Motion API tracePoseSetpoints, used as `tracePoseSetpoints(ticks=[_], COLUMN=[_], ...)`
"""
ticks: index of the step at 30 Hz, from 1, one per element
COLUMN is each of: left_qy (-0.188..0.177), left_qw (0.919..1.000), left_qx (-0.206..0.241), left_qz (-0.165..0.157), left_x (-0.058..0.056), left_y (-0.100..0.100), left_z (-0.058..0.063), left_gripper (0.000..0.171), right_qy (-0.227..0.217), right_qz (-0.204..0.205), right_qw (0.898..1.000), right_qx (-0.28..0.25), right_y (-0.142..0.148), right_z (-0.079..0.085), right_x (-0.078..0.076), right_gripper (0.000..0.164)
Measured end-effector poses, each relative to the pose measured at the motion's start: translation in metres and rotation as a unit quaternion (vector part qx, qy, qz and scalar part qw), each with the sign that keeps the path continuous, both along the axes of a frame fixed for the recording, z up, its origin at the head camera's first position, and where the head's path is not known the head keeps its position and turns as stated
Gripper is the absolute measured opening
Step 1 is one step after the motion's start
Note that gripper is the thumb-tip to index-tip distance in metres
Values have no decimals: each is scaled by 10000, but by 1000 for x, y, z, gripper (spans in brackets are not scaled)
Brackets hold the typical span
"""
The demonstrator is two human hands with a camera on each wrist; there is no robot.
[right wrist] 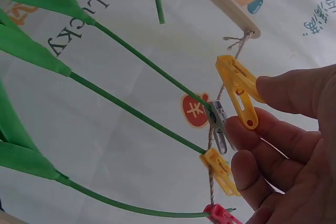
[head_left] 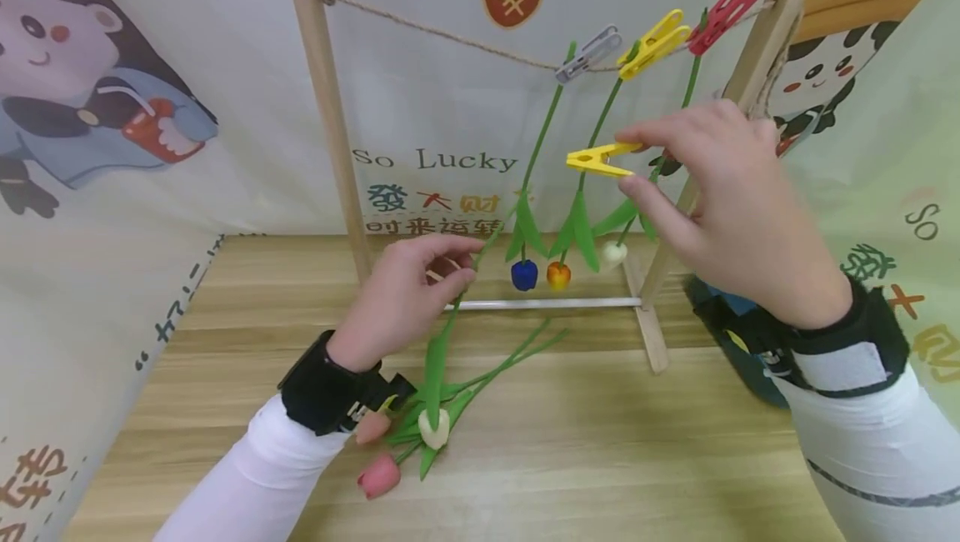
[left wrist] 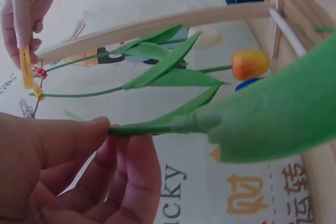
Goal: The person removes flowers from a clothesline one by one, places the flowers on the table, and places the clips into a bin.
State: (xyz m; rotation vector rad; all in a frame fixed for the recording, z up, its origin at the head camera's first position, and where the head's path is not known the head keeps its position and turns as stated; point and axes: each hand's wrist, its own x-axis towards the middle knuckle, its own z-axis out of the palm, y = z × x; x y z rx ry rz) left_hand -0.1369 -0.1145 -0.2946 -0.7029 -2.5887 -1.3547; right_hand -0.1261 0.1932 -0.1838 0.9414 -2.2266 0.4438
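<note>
My left hand (head_left: pixel 408 296) pinches the green stem of a white artificial tulip (head_left: pixel 434 429), whose bloom hangs downward over other tulips on the table. In the left wrist view, thumb and fingers meet on the stem near its leaf (left wrist: pixel 273 114). Between thumb and fingers of my right hand (head_left: pixel 738 200) is a yellow clothespin (head_left: pixel 600 159), its jaws pointing left. Behind it, three tulips hang upside down from a twine line (head_left: pixel 450 33): a blue one (head_left: pixel 524 275) by a grey clothespin (head_left: pixel 589 55), an orange one (head_left: pixel 558 275) by a yellow one, a white one (head_left: pixel 613 254) by a red one (head_left: pixel 727 14).
A wooden frame (head_left: pixel 326 108) carries the twine between its two posts, with a white bar (head_left: pixel 555 303) low across it. Pink tulips (head_left: pixel 379 476) lie on the wooden table (head_left: pixel 600 442) below my left hand. A dark blue container (head_left: pixel 750 367) stands partly behind my right wrist.
</note>
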Motion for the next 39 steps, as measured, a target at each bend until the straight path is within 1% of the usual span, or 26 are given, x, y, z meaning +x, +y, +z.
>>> tracePoseSetpoints(ticks=[3,6,10,14,18,20,21,22,24,26,27,28,29,31,34,36,38,39], left_qy=[-266,-537,-794,-967,-1193,-1353,-1416,-1456,-1534,-1616,-1674,-1732,-1775,-1802,-1651,-1553,-1512,-1527], left_qw=[9990,9961,9908,9849,9786,9760,9751,9743,9735,9731,9726,9720,9716,9709,9707,9701,9697,9696], left_qx=[-175,-259,-428,-585,-753,-824,-857,-891,-939,-962,-977,-1004,-1038,-1171,-1469,-1631,-1705,-1698], left_qz=[-326,-653,-1012,-1315,-1499,-1496,-1476,-1467,-1410,-1333,-1285,-1230,-1170,-1059,-942,-903,-884,-881], left_x=[1,1,-3,-9,-16,-20,-23,-25,-29,-33,-34,-36,-37,-40,-43,-45,-46,-47], left_y=[4,8,14,22,31,35,36,38,40,41,41,42,42,43,44,44,44,44], left_z=[-7,-17,-36,-55,-71,-78,-81,-84,-90,-95,-98,-101,-103,-109,-117,-122,-127,-129], left_gripper=[32,31,29,28,28,29,29,29,30,31,31,31,30,30,30,30,30,31], right_qy=[-176,-459,-780,-991,-1067,-1059,-1159,-1291,-1743,-2276,-2563,-2767,-2976,-3324,-3780,-3995,-4147,-4194], right_qz=[20,-98,-342,-659,-1010,-1287,-1478,-1685,-2217,-2693,-2862,-2989,-3084,-3182,-3237,-3257,-3282,-3268], right_qw=[9998,9987,9956,9913,9872,9843,9807,9760,9589,9357,9233,9131,9031,8869,8656,8549,8466,8446], right_qx=[-49,-173,-403,-553,-625,-575,-545,-477,-292,-56,51,180,262,412,554,595,602,627], right_y=[10,22,43,66,89,102,109,115,130,145,153,161,168,182,200,209,216,218], right_z=[-16,-35,-58,-76,-91,-98,-101,-104,-109,-114,-117,-122,-126,-136,-152,-161,-169,-172], right_x=[5,9,14,17,18,17,17,16,13,10,8,5,3,-1,-5,-7,-9,-9], right_gripper=[36,36,37,38,38,37,36,35,35,36,38,39,40,42,44,45,47,47])
